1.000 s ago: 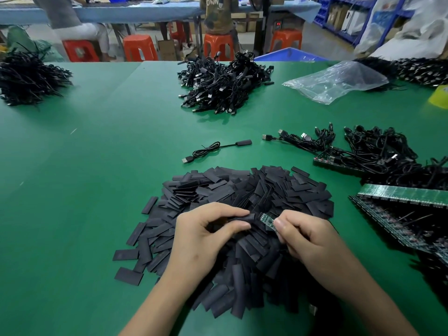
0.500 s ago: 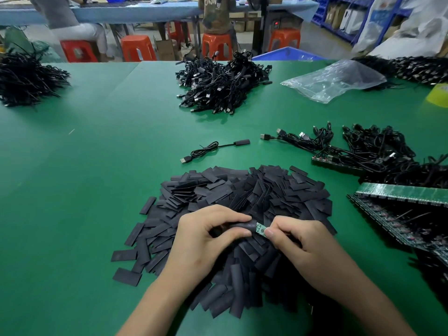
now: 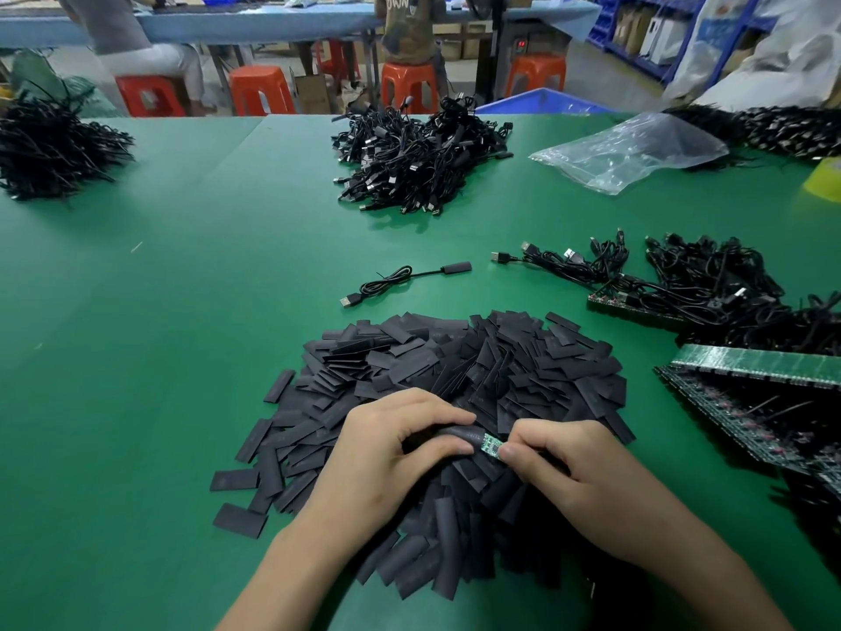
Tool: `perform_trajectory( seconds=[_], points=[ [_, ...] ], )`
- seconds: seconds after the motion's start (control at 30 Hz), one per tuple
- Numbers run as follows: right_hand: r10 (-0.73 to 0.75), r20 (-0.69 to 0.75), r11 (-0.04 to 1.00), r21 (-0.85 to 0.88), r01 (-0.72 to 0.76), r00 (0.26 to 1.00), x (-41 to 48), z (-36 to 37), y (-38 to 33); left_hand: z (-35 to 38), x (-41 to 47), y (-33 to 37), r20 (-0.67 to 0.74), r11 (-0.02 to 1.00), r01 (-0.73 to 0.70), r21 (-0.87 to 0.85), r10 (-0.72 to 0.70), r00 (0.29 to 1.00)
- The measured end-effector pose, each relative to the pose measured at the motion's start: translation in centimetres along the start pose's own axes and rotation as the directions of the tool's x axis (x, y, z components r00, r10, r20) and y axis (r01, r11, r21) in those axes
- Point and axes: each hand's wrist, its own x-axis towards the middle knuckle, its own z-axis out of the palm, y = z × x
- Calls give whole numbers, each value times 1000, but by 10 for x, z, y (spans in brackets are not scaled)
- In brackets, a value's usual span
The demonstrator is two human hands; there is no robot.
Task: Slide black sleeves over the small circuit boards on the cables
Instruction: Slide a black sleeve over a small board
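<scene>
Surface: a green worktable (image 3: 182, 357) is seen from the head camera; a blue bench (image 3: 227, 25) and orange stools (image 3: 259, 88) are visible beyond its far edge.
Head view, left hand: the left hand (image 3: 391, 453) is held over the near part of the sleeve pile. Its thumb and forefinger are curled round one black sleeve (image 3: 459, 434), which is gripped along its left portion.
Head view, right hand: the right hand (image 3: 573, 466) is placed just right of the left hand. Its fingertips are pinched on the right end of a small green circuit board (image 3: 491, 446).
Sleeve and board: the left part of the board is covered by the open end of the sleeve; the right part is exposed between the two hands. The cable of this board cannot be made out.
Sleeve stock: a pile of flat sleeves (image 3: 455, 366) is spread on the table beneath and beyond both hands.
Single cable: one single cable (image 3: 400, 280) is laid alone just beyond the pile, with a USB plug at its left end and a black-covered section at its right end.
Far centre: a cable heap (image 3: 418, 161) is stacked near the far edge.
Right side: tangled cables (image 3: 710, 289) are laid beside green board strips (image 3: 755, 364).
Far right: a clear plastic bag (image 3: 632, 148) is laid flat.
Far left: a dark heap (image 3: 50, 148) is seen at the edge.
</scene>
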Motion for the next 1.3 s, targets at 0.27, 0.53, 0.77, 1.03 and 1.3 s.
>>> perform_trajectory(
  seconds=[0.27, 0.53, 0.77, 1.03, 1.3],
  points=[
    [-3, 17, 1000, -24, 4, 1000, 0, 2, 2, -3, 0, -2, 125, 997, -80, -5, 80, 989],
    [-8, 8, 1000, -13, 8, 1000, 0, 4, 3, 2, -3, 1, 153, 994, -102, -27, 105, 983],
    [-41, -185, 994, 88, 58, 982, 0, -2, -3, 4, -2, 5, 28, 998, -61, -2, 61, 998],
    [-206, -355, 978, -116, 176, 912, 1, -4, -5, 6, -2, 11, -84, 999, 3, -46, -7, 996],
    [-302, -335, 941, -253, 224, 892, 2, -1, -4, 8, -3, 9, -79, 996, 36, -80, -42, 996]
  ],
)
